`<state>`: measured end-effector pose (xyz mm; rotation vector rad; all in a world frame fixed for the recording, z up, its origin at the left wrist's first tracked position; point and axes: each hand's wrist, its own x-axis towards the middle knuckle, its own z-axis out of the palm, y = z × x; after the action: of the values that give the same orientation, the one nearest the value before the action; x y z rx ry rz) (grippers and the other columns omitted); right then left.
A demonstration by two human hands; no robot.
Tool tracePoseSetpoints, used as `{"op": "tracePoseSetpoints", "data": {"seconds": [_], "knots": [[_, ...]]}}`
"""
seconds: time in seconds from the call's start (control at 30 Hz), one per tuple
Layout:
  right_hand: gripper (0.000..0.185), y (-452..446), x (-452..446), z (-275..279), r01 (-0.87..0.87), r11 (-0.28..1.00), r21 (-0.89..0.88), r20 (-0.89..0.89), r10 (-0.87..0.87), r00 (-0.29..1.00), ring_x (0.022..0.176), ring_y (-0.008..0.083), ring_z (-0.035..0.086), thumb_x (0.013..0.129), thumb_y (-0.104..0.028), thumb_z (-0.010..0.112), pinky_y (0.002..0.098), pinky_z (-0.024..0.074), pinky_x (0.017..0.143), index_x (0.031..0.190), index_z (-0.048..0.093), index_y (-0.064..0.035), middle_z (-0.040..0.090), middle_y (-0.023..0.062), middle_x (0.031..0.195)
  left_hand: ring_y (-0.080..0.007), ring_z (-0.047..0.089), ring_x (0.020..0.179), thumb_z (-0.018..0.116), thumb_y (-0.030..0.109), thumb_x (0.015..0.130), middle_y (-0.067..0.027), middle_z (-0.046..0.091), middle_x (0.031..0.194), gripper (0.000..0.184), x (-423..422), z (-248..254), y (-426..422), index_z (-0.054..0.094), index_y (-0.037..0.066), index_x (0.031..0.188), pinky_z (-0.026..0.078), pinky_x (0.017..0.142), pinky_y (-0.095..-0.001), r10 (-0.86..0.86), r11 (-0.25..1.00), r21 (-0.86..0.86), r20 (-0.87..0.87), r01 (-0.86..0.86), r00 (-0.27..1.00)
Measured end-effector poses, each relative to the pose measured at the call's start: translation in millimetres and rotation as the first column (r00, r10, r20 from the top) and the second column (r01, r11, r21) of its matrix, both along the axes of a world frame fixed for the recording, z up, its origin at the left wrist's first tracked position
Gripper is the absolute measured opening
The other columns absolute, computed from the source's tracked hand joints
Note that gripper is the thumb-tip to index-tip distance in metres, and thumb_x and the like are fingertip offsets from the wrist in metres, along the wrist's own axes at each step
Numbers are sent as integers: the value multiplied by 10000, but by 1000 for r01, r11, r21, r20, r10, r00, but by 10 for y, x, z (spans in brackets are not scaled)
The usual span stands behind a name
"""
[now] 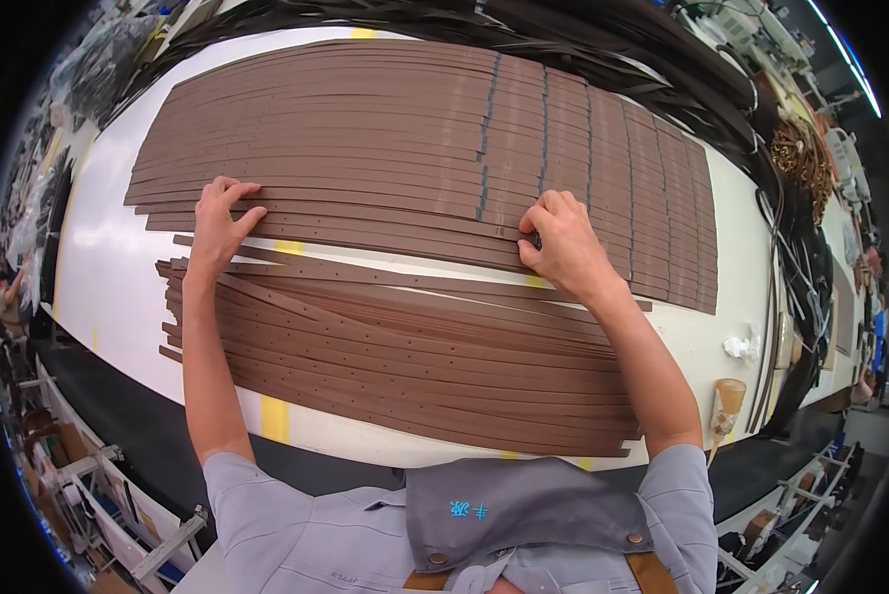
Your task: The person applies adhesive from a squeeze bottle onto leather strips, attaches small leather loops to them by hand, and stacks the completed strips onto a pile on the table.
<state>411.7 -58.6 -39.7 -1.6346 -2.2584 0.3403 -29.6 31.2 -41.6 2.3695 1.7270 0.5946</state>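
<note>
Long brown strips (365, 129) lie side by side in a wide sheet on the white table (107, 247), crossed by several dark lines at the right. At the sheet's lower left edge is my left hand (228, 220), its thumb and forefinger apart over the front strips. My right hand (561, 243) is closed in a pinch at the sheet's front edge, on a small dark thing that I cannot make out. Nearer to me, a second, looser pile of brown strips (415, 366) with small holes lies beneath my forearms.
A bottle with an amber top (728, 396) and a crumpled white piece (737, 346) are on the table at the right. Bundles of black strips (613, 49) run along the far edge. A person's hand (10, 292) shows at the far left.
</note>
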Motion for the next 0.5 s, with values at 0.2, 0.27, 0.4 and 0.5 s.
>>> {"op": "tracePoseSetpoints", "data": {"seconds": [0.2,0.27,0.4,0.5], "knots": [[99,-16,-17,20,13,1000,-8,22,-12,1000,1020,289,540,798,-72,665,409,425,963,874,677,-9,593,126,975,-243,604,944,760,143,795,-81,625,974,270,-63,-123,52,683,21,1023,450,912,-373,50,999,-8,72,-50,996],[96,-22,-20,15,20,1000,-11,26,-19,999,1019,286,541,805,-73,662,407,425,961,876,679,-12,594,125,975,-225,612,857,759,131,792,-96,630,953,291,-61,-151,59,667,-4,1033,492,824,-353,77,995,-74,185,-64,980],[89,-18,-28,17,22,1000,-4,47,-22,999,999,283,546,813,-75,662,404,427,942,875,681,-14,600,123,953,-210,595,848,758,119,789,-93,629,943,293,6,-110,18,655,-21,1025,503,780,-330,62,996,-80,156,-50,986],[81,-19,-37,6,29,1000,-11,52,-28,998,980,283,551,816,-74,666,404,428,934,871,679,-16,602,118,930,-204,578,832,758,114,788,-84,624,928,289,17,-120,7,652,-21,1020,494,788,-329,59,996,-76,175,-46,983]]}}
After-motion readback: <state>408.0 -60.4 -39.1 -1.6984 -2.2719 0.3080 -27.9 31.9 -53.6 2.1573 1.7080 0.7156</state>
